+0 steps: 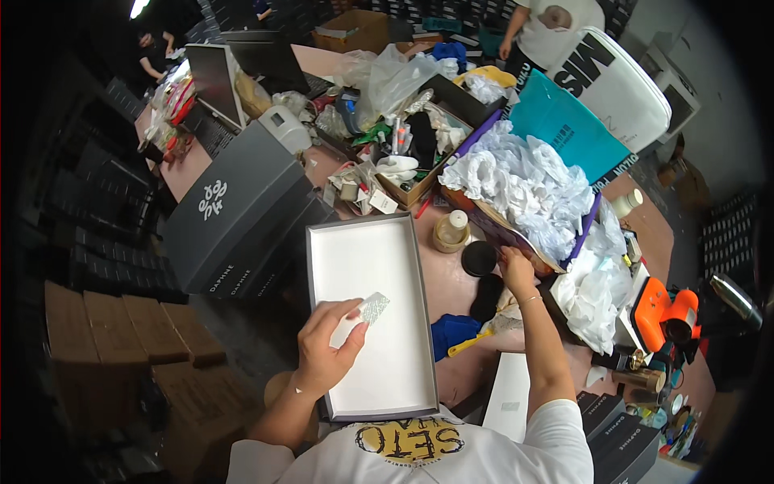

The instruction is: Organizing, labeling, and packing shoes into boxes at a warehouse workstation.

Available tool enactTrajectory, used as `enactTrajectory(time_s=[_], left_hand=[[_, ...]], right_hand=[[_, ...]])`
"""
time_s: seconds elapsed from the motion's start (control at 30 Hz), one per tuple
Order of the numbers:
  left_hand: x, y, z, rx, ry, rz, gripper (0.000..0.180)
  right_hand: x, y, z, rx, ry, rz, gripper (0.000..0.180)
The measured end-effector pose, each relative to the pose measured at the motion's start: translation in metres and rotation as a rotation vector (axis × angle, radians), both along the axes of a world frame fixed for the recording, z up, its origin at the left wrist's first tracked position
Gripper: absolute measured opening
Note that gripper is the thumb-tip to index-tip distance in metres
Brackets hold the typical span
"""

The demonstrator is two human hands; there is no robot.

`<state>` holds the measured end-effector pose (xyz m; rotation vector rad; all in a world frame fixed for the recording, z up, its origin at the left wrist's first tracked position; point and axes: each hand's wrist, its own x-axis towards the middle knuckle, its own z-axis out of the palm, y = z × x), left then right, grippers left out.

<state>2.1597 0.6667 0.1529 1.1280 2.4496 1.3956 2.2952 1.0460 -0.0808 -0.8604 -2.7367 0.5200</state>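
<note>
My left hand (329, 343) pinches a small white sachet with green print (375, 309) between thumb and fingers. It is held over an open, shallow white-lined box tray (379, 379) with dark outer sides, in front of my body. To the right, my right hand (517, 270) reaches to the near edge of a purple-edged box (592, 230) heaped with crumpled white tissue (532, 173). Its fingers are bent together, and whatever they hold is hidden. Just left of them are a round black lid (479, 259) and a jar of yellowish liquid (451, 231).
Dark shoe boxes (234, 210) are stacked at left. Behind the tray, a cluttered open carton (419, 189) holds pens and gloves. A blue cloth (451, 335) and yellow-handled tool (470, 343) lie right of it. An orange tape dispenser (665, 310) stands at far right. Another person (556, 28) stands beyond the table.
</note>
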Motion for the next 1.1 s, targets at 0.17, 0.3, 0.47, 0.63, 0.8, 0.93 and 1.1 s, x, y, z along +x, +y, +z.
enactTrajectory(time_s=[0.17, 0.3, 0.47, 0.63, 0.8, 0.93, 1.1], left_hand=[[-0.01, -0.016, -0.006, -0.056, 0.271, 0.267, 0.063], [-0.016, -0.035, -0.042, 0.138, -0.184, 0.307, 0.07], [-0.021, -0.04, -0.053, 0.236, -0.41, 0.212, 0.074], [-0.019, -0.051, -0.053, 0.292, -0.442, 0.214, 0.077], [-0.021, -0.063, -0.054, 0.136, -0.28, 0.251, 0.075], [-0.026, -0.061, -0.043, 0.108, -0.235, 0.231, 0.074], [-0.027, -0.056, -0.042, 0.165, -0.227, 0.181, 0.073]], right_hand=[[0.0, 0.001, -0.033, 0.071, -0.336, -0.026, 0.032], [0.033, 0.016, -0.06, 0.149, -0.444, 0.005, 0.039], [0.043, 0.02, -0.046, 0.182, -0.415, -0.028, 0.035], [0.027, -0.008, 0.024, 0.08, 0.01, -0.029, 0.047], [-0.008, -0.097, 0.201, -0.906, 0.603, 0.136, 0.052], [-0.061, -0.16, 0.283, -0.342, 0.482, 0.638, 0.052], [-0.111, -0.175, 0.242, 0.028, 0.167, 0.686, 0.048]])
